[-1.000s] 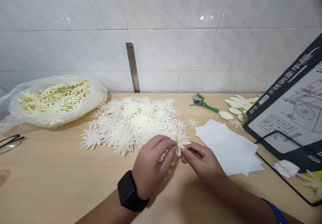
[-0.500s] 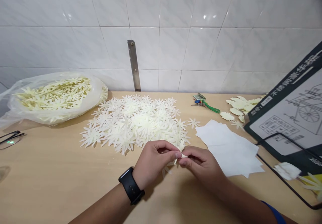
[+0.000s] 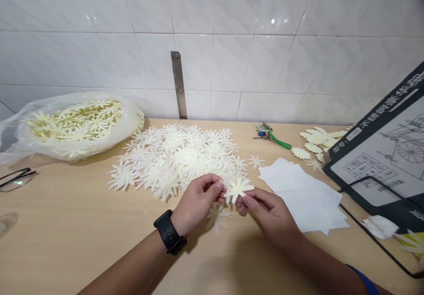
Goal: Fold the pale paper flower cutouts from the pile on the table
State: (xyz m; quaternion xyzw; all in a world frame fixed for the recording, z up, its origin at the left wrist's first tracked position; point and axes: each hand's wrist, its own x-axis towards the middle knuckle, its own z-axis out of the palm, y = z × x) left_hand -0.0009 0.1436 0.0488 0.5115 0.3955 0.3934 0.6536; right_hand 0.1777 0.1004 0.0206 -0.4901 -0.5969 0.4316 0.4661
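Observation:
Between my fingertips is a pale cream flower cutout (image 3: 238,190) with narrow petals, spread out and facing up. My right hand (image 3: 268,213) pinches it at its right side with thumb and fingers. My left hand (image 3: 202,202), with a black watch on the wrist, is closed in a pinch at its left edge; the fingertips partly hide what they grip. Below the hands a single whitish flower cutout (image 3: 217,217) lies on the table. Just beyond them spreads a large heap of similar flower cutouts (image 3: 185,158).
A clear plastic bag (image 3: 130,127) of yellowish cutouts stands at the left, with eyeglasses (image 3: 16,180) nearer. White paper sheets (image 3: 298,193) lie right of my hands. Keys with a green strap (image 3: 280,142), leaf-like cutouts (image 3: 316,138) and a printed box (image 3: 391,153) are farther right.
The flower cutout was folded or bunched between both hands' fingertips; now it is opened out flat. My hands have moved slightly apart, uncovering the cutout on the table below.

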